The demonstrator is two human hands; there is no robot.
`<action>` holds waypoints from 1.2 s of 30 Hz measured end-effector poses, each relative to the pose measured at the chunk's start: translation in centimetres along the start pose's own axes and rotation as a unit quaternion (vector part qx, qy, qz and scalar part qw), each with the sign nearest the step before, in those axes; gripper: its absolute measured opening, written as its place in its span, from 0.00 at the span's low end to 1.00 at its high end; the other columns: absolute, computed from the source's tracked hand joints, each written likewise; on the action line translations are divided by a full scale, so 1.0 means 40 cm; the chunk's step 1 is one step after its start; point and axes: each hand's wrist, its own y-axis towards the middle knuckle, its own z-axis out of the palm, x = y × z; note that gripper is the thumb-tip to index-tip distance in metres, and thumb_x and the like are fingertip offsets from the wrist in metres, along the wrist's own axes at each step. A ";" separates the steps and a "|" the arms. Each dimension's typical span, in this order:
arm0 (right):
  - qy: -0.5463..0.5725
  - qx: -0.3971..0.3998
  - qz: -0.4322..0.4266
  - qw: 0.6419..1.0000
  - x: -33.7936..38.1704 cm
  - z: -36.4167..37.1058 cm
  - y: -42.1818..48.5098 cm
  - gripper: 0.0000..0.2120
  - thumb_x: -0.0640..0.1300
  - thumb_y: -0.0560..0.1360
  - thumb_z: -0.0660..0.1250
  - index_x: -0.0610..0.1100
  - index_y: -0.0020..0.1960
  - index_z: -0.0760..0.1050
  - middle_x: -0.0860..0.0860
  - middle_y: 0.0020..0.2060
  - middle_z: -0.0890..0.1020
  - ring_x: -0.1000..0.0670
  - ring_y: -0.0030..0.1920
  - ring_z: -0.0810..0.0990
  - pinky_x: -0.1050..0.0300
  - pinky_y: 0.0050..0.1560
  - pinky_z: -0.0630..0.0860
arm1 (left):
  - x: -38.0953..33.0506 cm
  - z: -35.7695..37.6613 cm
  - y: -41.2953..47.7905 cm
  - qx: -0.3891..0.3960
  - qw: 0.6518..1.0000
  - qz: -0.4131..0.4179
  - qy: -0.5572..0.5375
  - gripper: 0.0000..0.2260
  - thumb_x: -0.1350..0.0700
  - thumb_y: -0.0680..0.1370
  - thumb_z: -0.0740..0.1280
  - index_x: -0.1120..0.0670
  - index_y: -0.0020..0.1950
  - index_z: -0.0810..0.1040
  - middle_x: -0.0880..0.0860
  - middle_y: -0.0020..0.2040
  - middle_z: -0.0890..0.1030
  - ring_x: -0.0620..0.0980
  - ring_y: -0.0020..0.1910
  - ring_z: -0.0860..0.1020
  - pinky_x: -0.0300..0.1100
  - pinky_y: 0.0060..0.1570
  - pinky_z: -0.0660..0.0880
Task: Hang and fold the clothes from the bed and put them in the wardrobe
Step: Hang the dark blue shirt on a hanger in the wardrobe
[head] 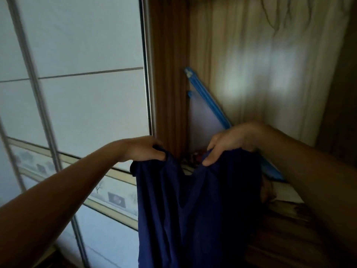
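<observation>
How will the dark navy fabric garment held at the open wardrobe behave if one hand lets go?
The dark navy fabric garment is probably floppy: it sags between the left hand and right hand and hangs in soft folds. The released side would likely drop. It looks thin, so probably light.

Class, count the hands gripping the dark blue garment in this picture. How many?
2. The left hand grips the dark blue fabric garment at its top left; the right hand grips its top right.
</observation>
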 end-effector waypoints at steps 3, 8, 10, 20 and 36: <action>-0.079 -0.101 0.036 0.991 -0.067 -0.037 -0.042 0.24 0.55 0.67 0.79 0.39 0.55 0.82 0.45 0.53 0.83 0.46 0.53 0.81 0.55 0.52 0.80 | -0.056 0.003 0.069 -0.002 0.999 0.041 0.002 0.10 0.48 0.75 0.68 0.52 0.49 0.82 0.53 0.47 0.83 0.52 0.48 0.82 0.49 0.50 0.79; -0.094 -0.229 0.049 0.968 -0.193 -0.130 -0.071 0.16 0.53 0.73 0.76 0.45 0.38 0.75 0.50 0.37 0.78 0.51 0.39 0.76 0.58 0.35 0.69 | -0.128 -0.014 0.192 -0.028 0.995 0.096 -0.012 0.09 0.48 0.80 0.66 0.53 0.50 0.81 0.50 0.46 0.82 0.47 0.45 0.80 0.40 0.42 0.74; -0.119 -0.282 0.062 0.950 -0.245 -0.172 -0.076 0.18 0.56 0.74 0.74 0.43 0.39 0.75 0.49 0.37 0.78 0.50 0.39 0.76 0.57 0.36 0.69 | -0.150 -0.028 0.247 -0.043 0.994 0.101 0.006 0.11 0.46 0.81 0.64 0.53 0.52 0.81 0.51 0.49 0.82 0.47 0.47 0.79 0.40 0.45 0.73; -0.272 -0.435 0.152 0.845 -0.400 -0.392 -0.042 0.26 0.67 0.81 0.52 0.48 0.57 0.77 0.48 0.48 0.80 0.48 0.46 0.79 0.51 0.46 0.78 | -0.263 -0.136 0.549 -0.132 0.979 0.073 0.137 0.26 0.39 0.83 0.52 0.57 0.64 0.77 0.59 0.62 0.79 0.55 0.58 0.77 0.43 0.53 0.70; -0.246 -0.537 0.155 0.792 -0.574 -0.594 0.198 0.33 0.71 0.79 0.47 0.46 0.48 0.77 0.48 0.43 0.80 0.47 0.42 0.79 0.51 0.44 0.79 | -0.300 -0.179 0.906 -0.224 0.961 0.041 0.159 0.34 0.31 0.80 0.49 0.58 0.58 0.79 0.61 0.58 0.80 0.60 0.58 0.78 0.50 0.60 0.73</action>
